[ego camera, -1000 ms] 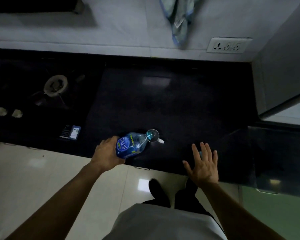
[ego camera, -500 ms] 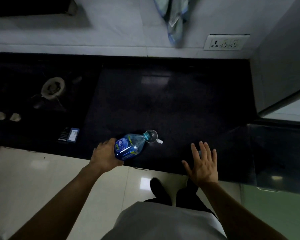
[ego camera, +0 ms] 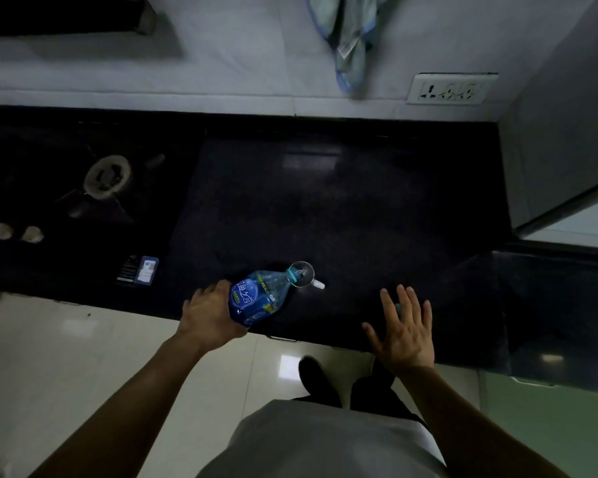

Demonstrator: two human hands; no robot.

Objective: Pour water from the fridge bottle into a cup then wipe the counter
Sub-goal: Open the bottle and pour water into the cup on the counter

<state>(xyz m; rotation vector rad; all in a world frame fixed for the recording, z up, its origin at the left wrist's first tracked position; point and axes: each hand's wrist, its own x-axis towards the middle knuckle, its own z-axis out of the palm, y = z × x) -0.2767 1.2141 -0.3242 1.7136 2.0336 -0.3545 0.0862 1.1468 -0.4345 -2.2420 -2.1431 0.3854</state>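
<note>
A clear blue plastic water bottle [ego camera: 256, 294] with a blue label is tilted, its neck resting over a small glass cup [ego camera: 304, 273] with a handle on the black counter [ego camera: 325, 208]. My left hand [ego camera: 209, 313] grips the bottle's base near the counter's front edge. To the right of the cup, my right hand [ego camera: 404, 327] lies flat on the counter with fingers spread; something small and light blue peeks out beneath the fingers. A blue-green cloth [ego camera: 347, 39] hangs on the white wall above the counter.
A gas stove burner [ego camera: 107, 175] and two knobs [ego camera: 16, 232] sit at the left of the counter. A small dark packet [ego camera: 139, 270] lies near the front edge. A wall socket [ego camera: 451, 88] is at the back right, with a grey fridge side [ego camera: 560, 132] beyond.
The bottle has stayed tilted at the cup with only a slight shift of my left hand. My right hand has not moved.
</note>
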